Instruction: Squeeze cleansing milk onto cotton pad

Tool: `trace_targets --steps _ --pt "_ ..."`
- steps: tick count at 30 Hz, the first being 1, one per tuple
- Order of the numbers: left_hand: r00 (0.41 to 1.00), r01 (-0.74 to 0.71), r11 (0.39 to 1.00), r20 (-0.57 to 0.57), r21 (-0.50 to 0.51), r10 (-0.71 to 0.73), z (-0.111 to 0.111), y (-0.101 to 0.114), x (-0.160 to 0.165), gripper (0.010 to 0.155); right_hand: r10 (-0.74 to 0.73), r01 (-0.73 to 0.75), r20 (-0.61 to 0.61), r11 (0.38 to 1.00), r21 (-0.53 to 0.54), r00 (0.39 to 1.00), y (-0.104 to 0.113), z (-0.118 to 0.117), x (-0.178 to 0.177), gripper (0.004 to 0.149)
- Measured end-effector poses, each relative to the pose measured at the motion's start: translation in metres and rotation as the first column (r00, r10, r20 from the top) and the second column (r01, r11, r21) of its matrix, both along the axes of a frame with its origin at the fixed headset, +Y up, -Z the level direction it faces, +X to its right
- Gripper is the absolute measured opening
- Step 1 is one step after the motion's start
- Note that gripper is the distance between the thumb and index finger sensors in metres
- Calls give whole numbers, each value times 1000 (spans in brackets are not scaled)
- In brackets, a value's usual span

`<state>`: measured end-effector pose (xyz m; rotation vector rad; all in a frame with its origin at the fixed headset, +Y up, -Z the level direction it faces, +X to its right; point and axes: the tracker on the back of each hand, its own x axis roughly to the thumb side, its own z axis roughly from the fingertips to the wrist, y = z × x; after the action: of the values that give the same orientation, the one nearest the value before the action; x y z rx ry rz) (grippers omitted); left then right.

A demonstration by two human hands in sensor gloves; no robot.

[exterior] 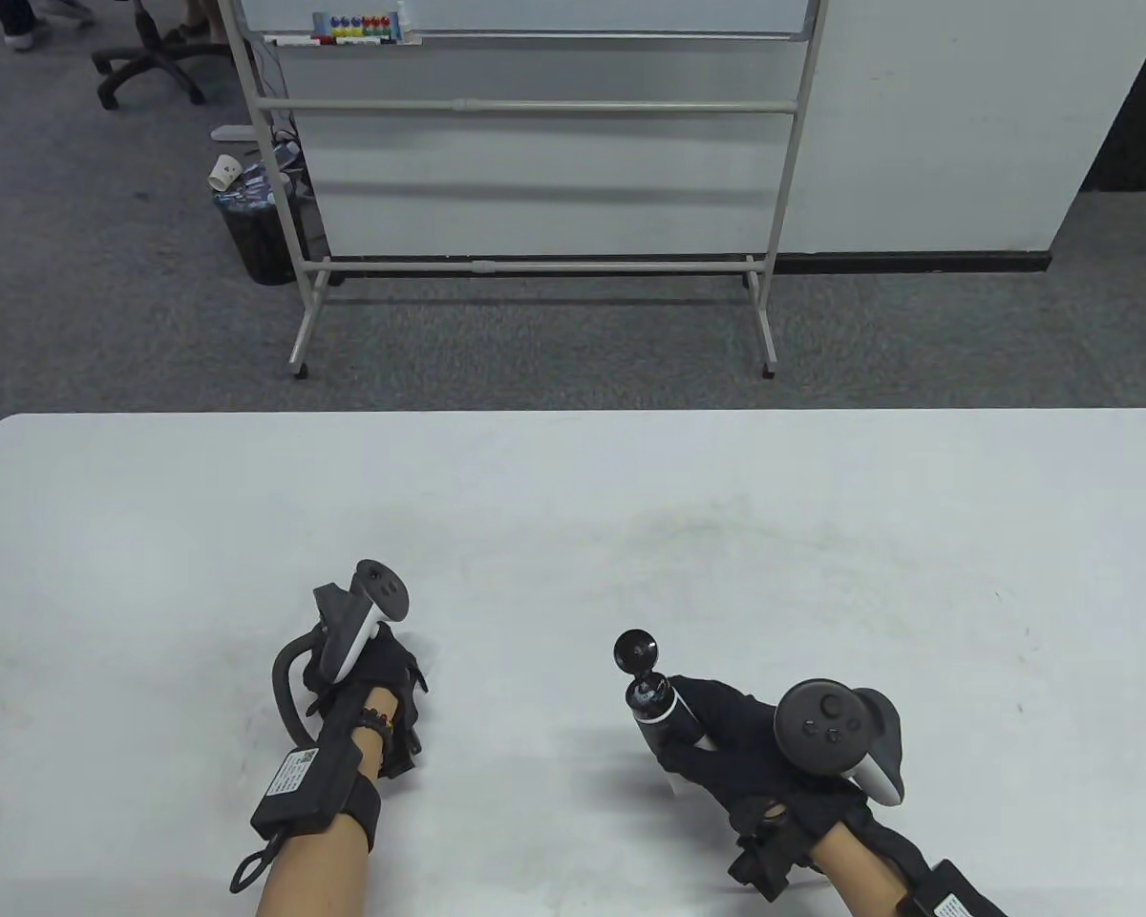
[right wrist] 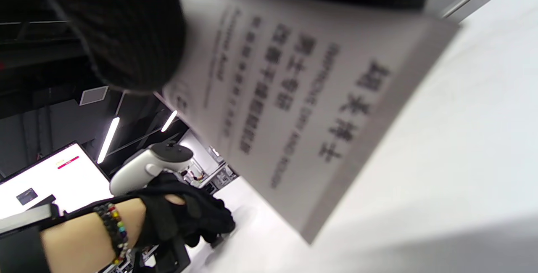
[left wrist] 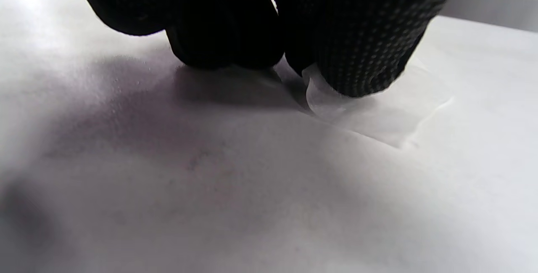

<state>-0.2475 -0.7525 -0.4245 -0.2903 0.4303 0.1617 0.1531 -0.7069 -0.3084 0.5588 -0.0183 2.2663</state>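
My right hand (exterior: 716, 750) grips a white cleansing milk tube (exterior: 667, 714) a little above the table, tilted with its cap end up and to the left. The black flip cap (exterior: 635, 651) stands open. In the right wrist view the tube (right wrist: 302, 109) fills the frame, printed side showing. My left hand (exterior: 387, 669) is fingers-down on the table to the left. In the left wrist view its bunched fingertips (left wrist: 361, 54) press on a thin white cotton pad (left wrist: 386, 115), whose near edge curls up against one finger. The pad is hidden in the table view.
The white table (exterior: 573, 516) spreads wide around both hands. Beyond its far edge stands a whiteboard frame (exterior: 535, 258) on grey carpet, with a dark bin (exterior: 253, 229) beside it.
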Motion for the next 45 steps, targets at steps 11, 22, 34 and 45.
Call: trace_targets --steps 11,22,34,45 --pt "839 -526 840 245 135 486 33 31 22 45 42 -42 7 999 29 999 0 5 -7 68" --pt "606 -755 653 439 55 663 66 33 74 64 95 -107 80 980 168 992 11 13 -9 67" --pt "626 -718 695 473 41 620 91 35 96 43 278 -309 138 890 336 950 12 27 -29 64" --pt "605 -727 684 525 59 599 103 40 106 40 424 -477 219 791 384 879 10 32 -42 59"
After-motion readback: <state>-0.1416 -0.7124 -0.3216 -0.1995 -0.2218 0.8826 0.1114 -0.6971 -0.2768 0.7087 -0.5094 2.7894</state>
